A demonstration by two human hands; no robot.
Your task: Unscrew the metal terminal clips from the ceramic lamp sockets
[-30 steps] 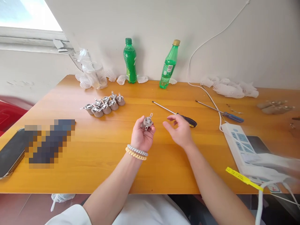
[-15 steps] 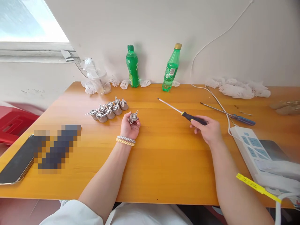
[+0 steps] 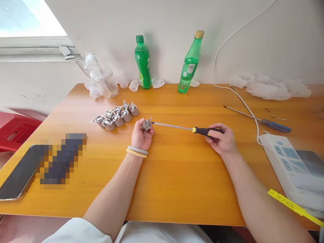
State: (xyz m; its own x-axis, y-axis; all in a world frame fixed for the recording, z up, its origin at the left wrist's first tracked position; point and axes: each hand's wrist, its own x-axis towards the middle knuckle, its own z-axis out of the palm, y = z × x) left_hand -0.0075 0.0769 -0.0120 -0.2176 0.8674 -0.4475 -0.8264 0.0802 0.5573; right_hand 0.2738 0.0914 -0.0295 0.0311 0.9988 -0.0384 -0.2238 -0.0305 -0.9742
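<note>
My left hand (image 3: 142, 135) is closed around a grey-beige lamp socket (image 3: 145, 125) with a metal bracket across its top. Its bracket side is turned partly to the right. In my right hand (image 3: 223, 139) is a screwdriver (image 3: 174, 126), held by its black and yellow handle. The shaft lies nearly level and points left. Its tip is at the right side of the socket; whether it sits in a screw I cannot tell. Beyond my left hand, several similar sockets (image 3: 117, 118) stand grouped on the wooden table (image 3: 177, 182), brackets up.
Two green bottles (image 3: 143, 65) stand along the wall, among white foam nets (image 3: 273, 87) and a plastic bag (image 3: 101, 77). On the right lie a blue-handled screwdriver (image 3: 275, 125), a white cable (image 3: 249, 109) and a power strip (image 3: 280, 162). A phone (image 3: 19, 175) lies at left.
The screwdriver has swung from slanting up to nearly level, and its tip has come left and down to the socket. The socket has tilted to the right in my left hand. The view has shifted slightly.
</note>
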